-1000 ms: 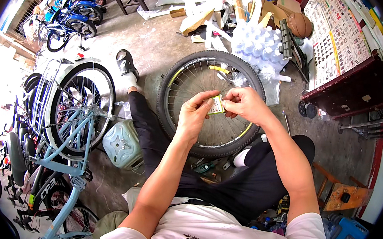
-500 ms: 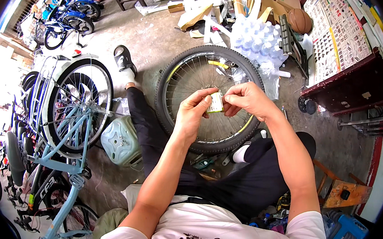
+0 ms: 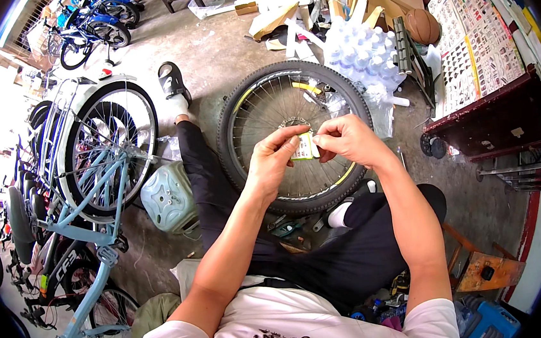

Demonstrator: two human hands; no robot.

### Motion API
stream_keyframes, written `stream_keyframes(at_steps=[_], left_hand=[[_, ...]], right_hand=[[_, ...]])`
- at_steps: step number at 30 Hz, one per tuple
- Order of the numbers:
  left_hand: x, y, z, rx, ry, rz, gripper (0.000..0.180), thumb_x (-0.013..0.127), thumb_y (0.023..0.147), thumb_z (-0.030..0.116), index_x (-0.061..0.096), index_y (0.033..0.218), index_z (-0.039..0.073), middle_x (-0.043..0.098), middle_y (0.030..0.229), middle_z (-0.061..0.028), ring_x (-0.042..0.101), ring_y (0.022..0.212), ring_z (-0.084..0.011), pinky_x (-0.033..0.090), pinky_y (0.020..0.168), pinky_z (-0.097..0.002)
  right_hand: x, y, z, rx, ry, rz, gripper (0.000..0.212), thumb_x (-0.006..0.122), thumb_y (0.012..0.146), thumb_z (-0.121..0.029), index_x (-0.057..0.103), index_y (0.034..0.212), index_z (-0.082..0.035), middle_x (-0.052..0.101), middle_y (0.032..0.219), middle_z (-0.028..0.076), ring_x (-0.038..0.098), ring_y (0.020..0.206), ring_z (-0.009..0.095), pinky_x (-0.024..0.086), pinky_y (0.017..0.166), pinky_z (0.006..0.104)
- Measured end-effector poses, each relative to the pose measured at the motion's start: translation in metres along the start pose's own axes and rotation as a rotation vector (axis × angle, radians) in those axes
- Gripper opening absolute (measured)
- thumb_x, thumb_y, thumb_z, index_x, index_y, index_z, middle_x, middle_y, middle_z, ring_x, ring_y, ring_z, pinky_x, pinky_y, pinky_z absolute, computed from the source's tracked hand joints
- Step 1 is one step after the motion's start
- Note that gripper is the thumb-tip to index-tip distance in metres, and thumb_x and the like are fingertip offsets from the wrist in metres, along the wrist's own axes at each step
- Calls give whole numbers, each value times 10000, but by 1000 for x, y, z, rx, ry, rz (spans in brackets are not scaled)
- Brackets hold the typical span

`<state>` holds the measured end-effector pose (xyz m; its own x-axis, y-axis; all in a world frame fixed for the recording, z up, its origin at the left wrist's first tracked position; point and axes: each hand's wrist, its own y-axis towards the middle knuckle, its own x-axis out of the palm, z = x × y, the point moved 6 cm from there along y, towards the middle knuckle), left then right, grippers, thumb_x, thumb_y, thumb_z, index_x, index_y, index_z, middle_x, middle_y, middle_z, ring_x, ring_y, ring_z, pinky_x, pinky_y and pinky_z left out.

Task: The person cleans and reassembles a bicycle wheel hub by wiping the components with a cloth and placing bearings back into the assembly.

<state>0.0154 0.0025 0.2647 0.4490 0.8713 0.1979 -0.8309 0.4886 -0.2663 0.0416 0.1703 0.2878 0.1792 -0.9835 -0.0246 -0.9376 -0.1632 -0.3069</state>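
Both my hands meet over a bicycle wheel (image 3: pixel 300 208) with a knobby black tyre, which lies flat on the floor between my legs. Pinched in my left hand (image 3: pixel 272 158) is a small flat packet (image 3: pixel 306 146), white and yellow-green. My right hand (image 3: pixel 349 140) closes thumb and fingers at the packet's right edge. Whether a smaller piece sits between those fingertips is too small to tell. Under the hands, the spokes and the hub with its brake disc (image 3: pixel 293 125) show partly.
A light-blue bicycle (image 3: pixel 86 233) and a pale blue plastic stool (image 3: pixel 169 198) stand at left. Beyond the wheel lie wrapped water bottles (image 3: pixel 360 52), cardboard scraps (image 3: pixel 277 21) and a basketball (image 3: pixel 423 29). A dark red cabinet (image 3: pixel 498 123) is at right. Hand tools (image 3: pixel 288 227) lie by the near rim.
My right fingertips have shifted slightly at the packet's edge. The packet stays in my left hand, and the wheel lies in the same place.
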Motion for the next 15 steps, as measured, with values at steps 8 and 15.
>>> stream_keyframes(at_steps=[8, 15], left_hand=[[0, 0, -1, 16, -122, -18, 249, 571, 1018, 161, 677, 1229, 82, 694, 1051, 21, 592, 876, -52, 436, 698, -230], [-6, 0, -1, 21, -157, 25, 247, 565, 1024, 168, 675, 1229, 85, 680, 1031, 22, 579, 877, -47, 434, 691, -224]], right_hand=[[-1, 0, 4, 18, 189, -69, 240, 594, 956, -175, 695, 894, 34, 706, 820, 98, 710, 711, 172, 595, 649, 297], [8, 3, -6, 29, 219, 19, 240, 584, 958, -184, 645, 1069, 20, 687, 827, 82, 676, 694, 146, 577, 637, 287]])
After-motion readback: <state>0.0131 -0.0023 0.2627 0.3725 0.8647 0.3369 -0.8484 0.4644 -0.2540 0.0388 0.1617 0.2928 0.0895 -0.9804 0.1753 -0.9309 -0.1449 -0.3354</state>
